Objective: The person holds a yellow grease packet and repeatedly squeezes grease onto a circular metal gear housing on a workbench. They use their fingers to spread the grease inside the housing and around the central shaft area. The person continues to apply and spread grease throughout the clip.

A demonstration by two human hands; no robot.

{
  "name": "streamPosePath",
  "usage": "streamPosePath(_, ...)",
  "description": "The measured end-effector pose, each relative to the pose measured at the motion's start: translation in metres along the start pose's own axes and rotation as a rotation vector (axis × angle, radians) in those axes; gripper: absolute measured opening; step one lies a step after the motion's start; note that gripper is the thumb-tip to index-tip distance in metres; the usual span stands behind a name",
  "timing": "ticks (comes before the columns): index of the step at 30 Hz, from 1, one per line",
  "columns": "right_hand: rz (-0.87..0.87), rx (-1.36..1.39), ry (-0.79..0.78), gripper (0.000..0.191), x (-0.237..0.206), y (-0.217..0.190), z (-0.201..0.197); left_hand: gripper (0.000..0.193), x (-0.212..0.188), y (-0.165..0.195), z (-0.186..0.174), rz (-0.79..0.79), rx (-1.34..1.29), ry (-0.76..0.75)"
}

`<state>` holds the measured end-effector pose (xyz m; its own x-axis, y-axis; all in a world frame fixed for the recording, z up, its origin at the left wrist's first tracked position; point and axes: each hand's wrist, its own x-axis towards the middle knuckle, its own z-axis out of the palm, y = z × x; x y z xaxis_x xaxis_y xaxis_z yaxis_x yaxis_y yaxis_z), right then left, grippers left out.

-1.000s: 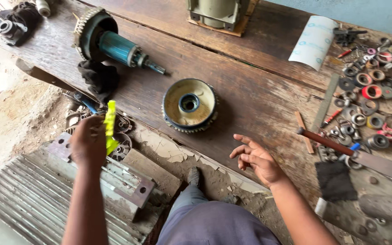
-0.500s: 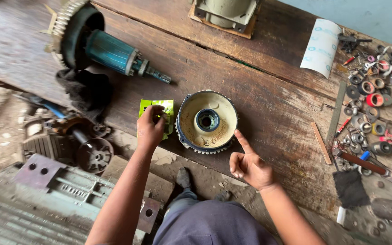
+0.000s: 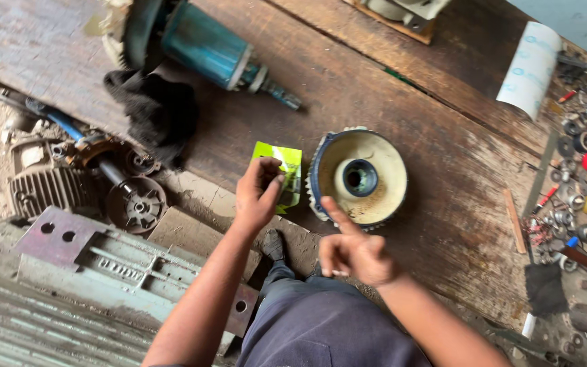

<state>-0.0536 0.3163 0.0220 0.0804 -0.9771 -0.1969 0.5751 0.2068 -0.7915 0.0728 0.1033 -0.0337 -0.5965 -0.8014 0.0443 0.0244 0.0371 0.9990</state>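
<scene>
A round motor end cover (image 3: 358,178), blue outside and cream inside with a central bearing hole, lies on the dark wooden workbench (image 3: 443,136). Just left of it lies a small green packet (image 3: 281,173). My left hand (image 3: 257,194) is over the packet's near edge, thumb and fingers pinched on it. My right hand (image 3: 353,250) hovers at the cover's near rim, its forefinger stretched out and touching the rim, the other fingers curled. It holds nothing.
A teal motor rotor with a shaft (image 3: 219,54) and a black rag (image 3: 157,112) lie at the bench's far left. Several bearings and small parts (image 3: 585,170) cover the right side, beside a white paper roll (image 3: 530,68). Motor housings (image 3: 69,183) and a metal base (image 3: 123,265) sit on the ground.
My left hand brought the green packet up from the floor side and set it down on the bench beside the cover. My right forefinger moved onto the cover's rim. The view moved closer.
</scene>
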Motion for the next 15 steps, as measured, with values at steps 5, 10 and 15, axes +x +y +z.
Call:
streamPosePath(5,0.071,-0.015,0.042,0.121,0.055,0.035,0.013,0.027,0.002,-0.008,-0.01,-0.026,-0.093,-0.015)
streamPosePath(10,0.234,-0.237,0.265,0.098,0.062,0.058,0.008,0.029,-0.002,-0.011,-0.016,0.137,0.169,-0.099)
streamPosePath(15,0.399,-0.475,0.309,0.086,0.063,0.061,0.008,0.028,-0.004,-0.012,-0.015,0.188,0.266,-0.135)
